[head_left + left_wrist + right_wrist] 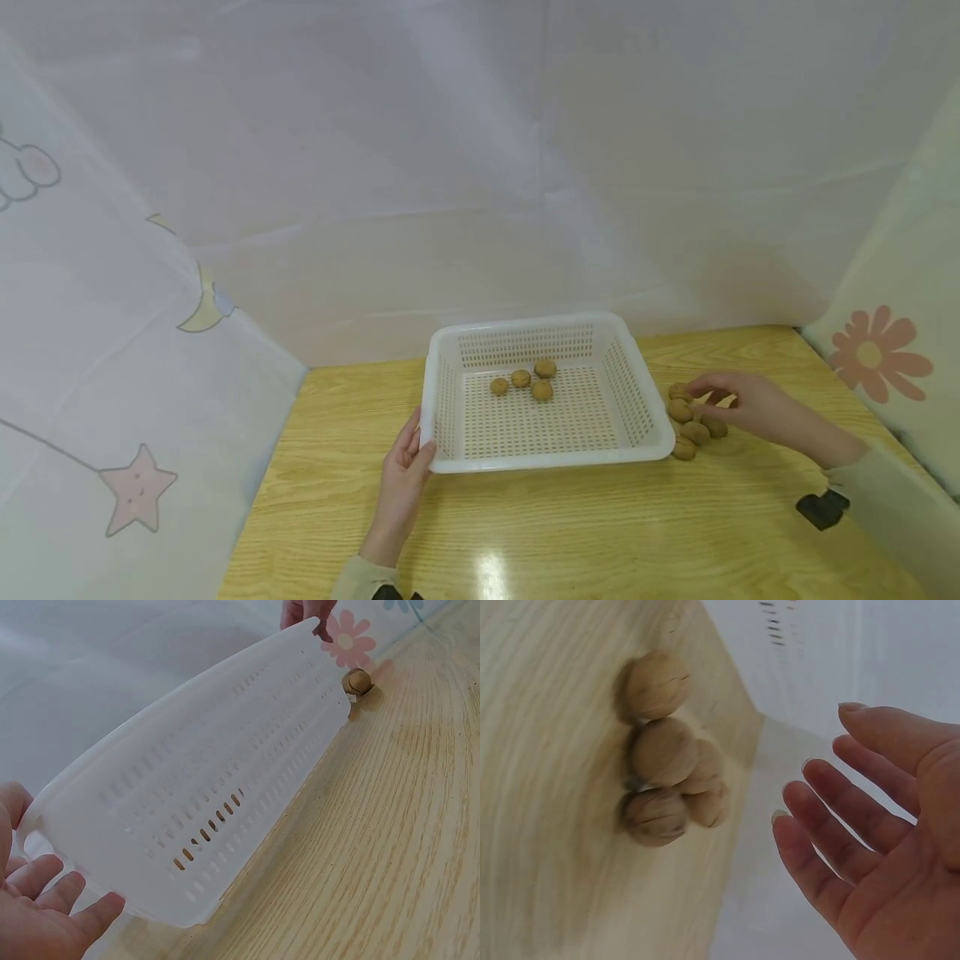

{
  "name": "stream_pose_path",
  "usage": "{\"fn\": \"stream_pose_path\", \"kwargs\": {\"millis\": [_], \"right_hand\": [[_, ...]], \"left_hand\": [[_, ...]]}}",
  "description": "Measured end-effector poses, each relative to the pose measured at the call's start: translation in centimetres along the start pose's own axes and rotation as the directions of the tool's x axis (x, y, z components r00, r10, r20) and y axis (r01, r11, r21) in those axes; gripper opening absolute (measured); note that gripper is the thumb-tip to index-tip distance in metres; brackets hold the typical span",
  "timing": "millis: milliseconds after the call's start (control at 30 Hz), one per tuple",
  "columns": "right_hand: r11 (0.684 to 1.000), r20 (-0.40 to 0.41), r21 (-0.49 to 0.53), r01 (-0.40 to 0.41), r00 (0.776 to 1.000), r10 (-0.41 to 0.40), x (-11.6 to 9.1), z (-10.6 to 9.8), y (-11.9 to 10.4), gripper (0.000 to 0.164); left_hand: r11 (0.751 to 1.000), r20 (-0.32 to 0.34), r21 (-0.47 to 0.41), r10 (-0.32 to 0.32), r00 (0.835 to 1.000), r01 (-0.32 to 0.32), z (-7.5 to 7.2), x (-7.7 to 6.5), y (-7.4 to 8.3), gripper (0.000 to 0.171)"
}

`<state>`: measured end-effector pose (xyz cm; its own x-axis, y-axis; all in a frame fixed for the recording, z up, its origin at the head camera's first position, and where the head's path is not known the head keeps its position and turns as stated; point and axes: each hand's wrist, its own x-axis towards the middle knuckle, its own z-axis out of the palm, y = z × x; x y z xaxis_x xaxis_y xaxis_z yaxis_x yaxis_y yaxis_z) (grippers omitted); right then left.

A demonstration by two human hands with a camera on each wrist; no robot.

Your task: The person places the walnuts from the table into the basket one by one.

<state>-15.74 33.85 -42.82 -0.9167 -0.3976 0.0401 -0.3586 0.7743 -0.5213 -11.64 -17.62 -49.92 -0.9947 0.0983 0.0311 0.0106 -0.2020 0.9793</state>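
A white plastic basket (555, 459) with slotted walls sits on the wooden table, several walnuts (542, 390) lying on its floor. My left hand (403, 475) grips its left end, thumb at the rim; in the left wrist view the fingers (64, 892) curl under the rim of the basket (112, 817). To the right of the basket is a cluster of several walnuts (680, 410), close against its side. My right hand (750, 407) hovers just over this cluster. In the right wrist view that hand (877, 817) has loosely bent fingers, holds nothing and is apart from the walnuts (664, 754).
The wooden table (337, 433) carries everything and ends at a pale cloth backdrop (375, 208). Cloth panels with a printed star (138, 490) and a printed flower (870, 354) stand at left and right.
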Motion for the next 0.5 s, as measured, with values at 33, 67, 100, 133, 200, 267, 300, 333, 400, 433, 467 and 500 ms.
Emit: {"fn": "stream_pose_path", "kwargs": {"millis": [33, 67, 100, 133, 200, 267, 300, 333, 400, 433, 467, 500], "right_hand": [[1.0, -0.002, -0.007, -0.008, 1.0, 0.008, -0.3, 0.2, 0.3, 0.031], [1.0, -0.002, -0.012, -0.016, 1.0, 0.016, -0.5, 0.4, 0.6, 0.032], [0.999, -0.001, -0.015, -0.028, 1.0, 0.028, -0.7, 0.6, 0.9, 0.033], [0.999, -0.003, -0.022, -0.038, 0.999, 0.038, -0.9, 0.8, 1.2, 0.033], [0.998, -0.001, -0.033, -0.055, 0.999, 0.055, -1.3, 1.2, 1.8, 0.034], [0.997, -0.005, -0.044, -0.063, 0.998, 0.063, -1.7, 1.6, 2.5, 0.034], [0.997, -0.009, -0.046, -0.067, 0.998, 0.067, -1.8, 1.8, 2.8, 0.034], [0.997, -0.011, -0.048, -0.068, 0.998, 0.067, -2.0, 2.0, 3.1, 0.034], [0.996, -0.017, -0.05, -0.072, 0.997, 0.071, -2.2, 2.3, 3.7, 0.034], [0.996, -0.02, -0.047, -0.08, 0.997, 0.079, -2.3, 2.5, 3.9, 0.034], [0.995, -0.02, -0.044, -0.086, 0.996, 0.085, -2.4, 2.6, 4.2, 0.034], [0.995, -0.022, -0.044, -0.088, 0.996, 0.087, -2.4, 2.8, 4.4, 0.034]], "left_hand": [[1.0, 0.001, 0.003, 0.003, 1.0, -0.003, 0.0, 0.0, 0.0, 0.066], [1.0, 0.002, 0.006, 0.004, 1.0, -0.004, 0.0, 0.0, 0.0, 0.066], [1.0, 0.003, 0.009, 0.007, 1.0, -0.007, 0.0, 0.0, 0.0, 0.066], [1.0, 0.002, 0.01, 0.007, 1.0, -0.007, 0.0, 0.0, 0.0, 0.066], [1.0, 0.001, 0.006, 0.002, 1.0, -0.002, 0.0, 0.0, 0.0, 0.066], [1.0, -0.002, 0.0, -0.004, 1.0, 0.004, 0.1, 0.0, 0.0, 0.065], [1.0, -0.005, -0.002, -0.006, 1.0, 0.006, 0.1, 0.0, 0.0, 0.065], [1.0, -0.007, -0.007, -0.008, 1.0, 0.008, 0.1, 0.1, 0.1, 0.065], [1.0, -0.009, -0.008, -0.009, 1.0, 0.009, 0.2, 0.0, 0.1, 0.065], [1.0, -0.011, -0.009, -0.009, 1.0, 0.009, 0.2, 0.0, 0.1, 0.065], [1.0, -0.011, -0.008, -0.007, 1.0, 0.007, 0.2, 0.0, 0.2, 0.065], [1.0, -0.011, -0.009, -0.007, 1.0, 0.007, 0.2, 0.0, 0.2, 0.065]]}}
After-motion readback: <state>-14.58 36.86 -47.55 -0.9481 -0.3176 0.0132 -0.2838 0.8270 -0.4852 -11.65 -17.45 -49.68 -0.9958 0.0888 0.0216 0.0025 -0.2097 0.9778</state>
